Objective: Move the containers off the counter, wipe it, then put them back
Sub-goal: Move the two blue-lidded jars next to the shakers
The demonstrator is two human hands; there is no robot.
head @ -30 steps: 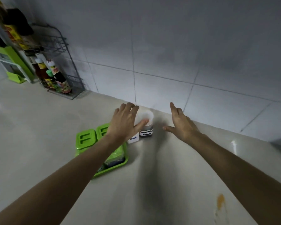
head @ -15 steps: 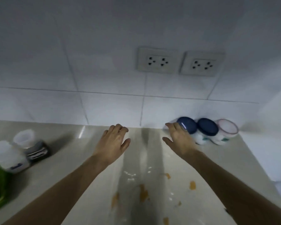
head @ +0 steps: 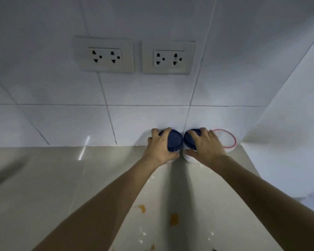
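Three round white containers stand in a row against the tiled wall at the back of the counter (head: pixel 43 178). My left hand (head: pixel 160 146) wraps the left blue-lidded container (head: pixel 174 140) from its left side. My right hand (head: pixel 206 146) lies over the middle blue-lidded container (head: pixel 189 142), thumb on its white side. To the right, a container with a red-rimmed white lid (head: pixel 225 139) stands untouched in the corner. Both held containers rest on the counter.
Orange spill spots (head: pixel 174 219) and small droplets mark the beige counter between my forearms. Two double wall sockets (head: pixel 134 56) sit above the containers. A white side wall (head: pixel 288 124) closes the counter on the right.
My view swung right from the green box and spice jars to the corner. Both hands reached forward and closed on the two blue-lidded containers.
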